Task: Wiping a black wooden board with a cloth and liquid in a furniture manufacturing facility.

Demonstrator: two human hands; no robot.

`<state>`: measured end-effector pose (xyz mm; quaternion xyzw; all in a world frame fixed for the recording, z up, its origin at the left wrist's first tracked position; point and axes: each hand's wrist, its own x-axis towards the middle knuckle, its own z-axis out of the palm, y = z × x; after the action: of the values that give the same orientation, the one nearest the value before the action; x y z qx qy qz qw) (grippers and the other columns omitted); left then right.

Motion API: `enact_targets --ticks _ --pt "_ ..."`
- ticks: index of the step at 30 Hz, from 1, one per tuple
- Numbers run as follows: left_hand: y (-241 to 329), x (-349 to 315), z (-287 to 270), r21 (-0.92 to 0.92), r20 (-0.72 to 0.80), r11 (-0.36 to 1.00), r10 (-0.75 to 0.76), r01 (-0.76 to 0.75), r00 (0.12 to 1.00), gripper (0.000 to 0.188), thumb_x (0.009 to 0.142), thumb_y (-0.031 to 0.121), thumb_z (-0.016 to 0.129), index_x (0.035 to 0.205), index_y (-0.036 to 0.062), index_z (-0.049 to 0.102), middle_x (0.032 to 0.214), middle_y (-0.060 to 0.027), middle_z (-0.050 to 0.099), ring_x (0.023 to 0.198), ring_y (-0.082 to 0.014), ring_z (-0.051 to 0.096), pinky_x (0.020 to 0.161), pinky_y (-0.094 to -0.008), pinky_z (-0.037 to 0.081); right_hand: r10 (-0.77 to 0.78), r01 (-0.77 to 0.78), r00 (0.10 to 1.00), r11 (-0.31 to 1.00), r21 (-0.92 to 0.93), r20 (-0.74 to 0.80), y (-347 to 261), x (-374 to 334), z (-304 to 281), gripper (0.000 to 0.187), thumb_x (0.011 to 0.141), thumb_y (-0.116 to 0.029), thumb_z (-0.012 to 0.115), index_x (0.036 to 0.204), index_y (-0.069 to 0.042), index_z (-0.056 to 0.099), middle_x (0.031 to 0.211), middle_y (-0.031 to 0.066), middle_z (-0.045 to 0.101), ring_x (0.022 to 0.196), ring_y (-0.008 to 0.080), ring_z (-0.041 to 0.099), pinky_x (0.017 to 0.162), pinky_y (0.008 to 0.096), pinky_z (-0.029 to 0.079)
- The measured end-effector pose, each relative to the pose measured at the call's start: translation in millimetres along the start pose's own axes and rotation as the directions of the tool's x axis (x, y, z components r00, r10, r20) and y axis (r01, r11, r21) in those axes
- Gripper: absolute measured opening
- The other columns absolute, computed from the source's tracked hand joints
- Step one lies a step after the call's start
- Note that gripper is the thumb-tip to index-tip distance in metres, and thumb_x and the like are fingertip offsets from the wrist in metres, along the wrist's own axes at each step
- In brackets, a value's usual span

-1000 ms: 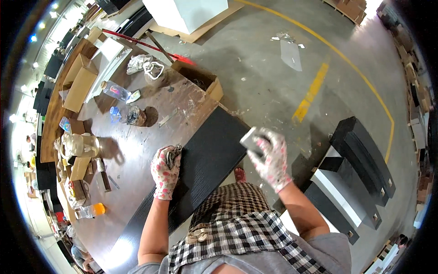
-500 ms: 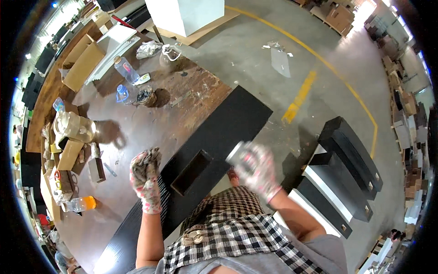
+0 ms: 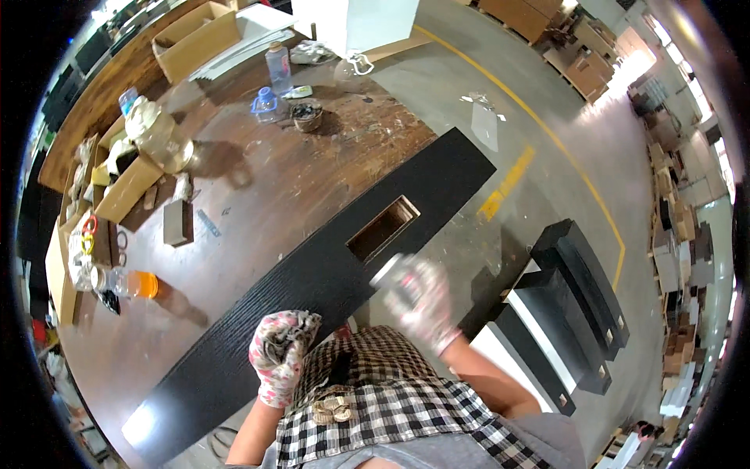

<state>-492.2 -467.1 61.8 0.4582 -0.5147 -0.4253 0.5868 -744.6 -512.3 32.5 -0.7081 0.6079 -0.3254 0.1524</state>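
Note:
A long black board (image 3: 289, 281) with a rectangular cutout (image 3: 383, 227) lies diagonally across the table's near edge, its far end jutting past the table. My right hand (image 3: 422, 305), in a white and pink patterned glove, is blurred by motion just nearer than the cutout. Its fingers grip a pale, flat block-like piece (image 3: 388, 271), too smeared to name. Close by the board's near edge is my left hand (image 3: 280, 359), gloved alike, with its fingers curled closed. Their surface looks grey and soiled, and what they hold, if anything, cannot be made out.
On the brown table (image 3: 234, 156) stand bottles, a clear jug (image 3: 162, 141), a small dark pot (image 3: 306, 117), a small grey block (image 3: 178, 223) and open cartons (image 3: 195, 43). Several black and white panels (image 3: 558, 313) rest on the floor at right. Yellow lines mark the floor.
The whole view has shifted. My left hand has gone from above the board to its near edge. The board lies flatter and farther across the table. My right hand still grips the pale piece.

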Motion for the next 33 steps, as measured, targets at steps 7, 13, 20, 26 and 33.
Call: enact_targets --ticks 7,13,20,26,33 --pt "-5.1 -66.1 5.2 0.071 -0.018 0.997 -0.019 0.02 1.0 0.022 0.079 0.005 0.065 0.1 0.0001 0.06 0.098 -0.0139 0.063 0.094 -0.0257 0.063 0.081 -0.0354 0.051 0.024 -0.02 0.995 0.999 0.032 -0.101 44.4 30.6 -4.4 0.038 0.078 -0.021 0.071 0.11 -0.005 0.059 0.12 0.0144 0.054 0.109 0.0285 0.051 0.095 0.042 0.043" --pt "5.9 -104.2 -3.4 0.167 -0.01 0.978 -0.129 0.129 0.992 0.018 0.078 0.005 0.067 0.095 -0.0006 0.063 0.096 -0.0134 0.065 0.091 -0.0256 0.064 0.08 -0.0342 0.051 -0.102 0.09 0.992 0.984 0.151 0.07 -47.5 -20.1 27.4 0.039 0.078 -0.032 0.069 0.106 -0.007 0.06 0.112 0.0145 0.054 0.103 0.0301 0.051 0.092 0.044 0.042" --pt "18.5 -140.9 -37.6 0.167 -0.054 0.965 -0.196 0.202 0.979 0.025 0.082 0.012 0.067 0.102 -0.0011 0.062 0.101 -0.013 0.062 0.096 -0.0219 0.061 0.085 -0.0331 0.048 -0.104 0.114 0.991 0.986 0.123 -0.084 -47.7 -10.5 26.0 0.039 0.073 -0.014 0.075 0.107 -0.005 0.059 0.112 0.0135 0.056 0.105 0.0293 0.051 0.092 0.0437 0.043" --pt "15.3 -169.5 -96.1 0.202 0.03 0.962 -0.196 0.186 0.98 0.026 0.081 0.012 0.067 0.103 -0.0013 0.062 0.103 -0.0129 0.063 0.096 -0.0223 0.062 0.085 -0.0341 0.049 -0.234 0.208 0.97 0.943 0.261 0.073 -132.8 -79.5 81.6 0.044 0.075 -0.023 0.073 0.109 -0.002 0.056 0.108 0.0149 0.055 0.097 0.0294 0.054 0.088 0.0417 0.044" --pt "29.4 -214.3 -206.7 0.149 -0.117 0.985 -0.068 0.085 0.991 0.019 0.076 0.007 0.066 0.095 0.0008 0.064 0.096 -0.0135 0.065 0.087 -0.0245 0.064 0.078 -0.0345 0.05 -0.317 0.314 0.947 0.948 0.058 0.06 -158.3 -107.4 110.8 0.041 0.075 -0.023 0.074 0.109 -0.004 0.059 0.111 0.0151 0.059 0.107 0.0283 0.054 0.092 0.041 0.045"
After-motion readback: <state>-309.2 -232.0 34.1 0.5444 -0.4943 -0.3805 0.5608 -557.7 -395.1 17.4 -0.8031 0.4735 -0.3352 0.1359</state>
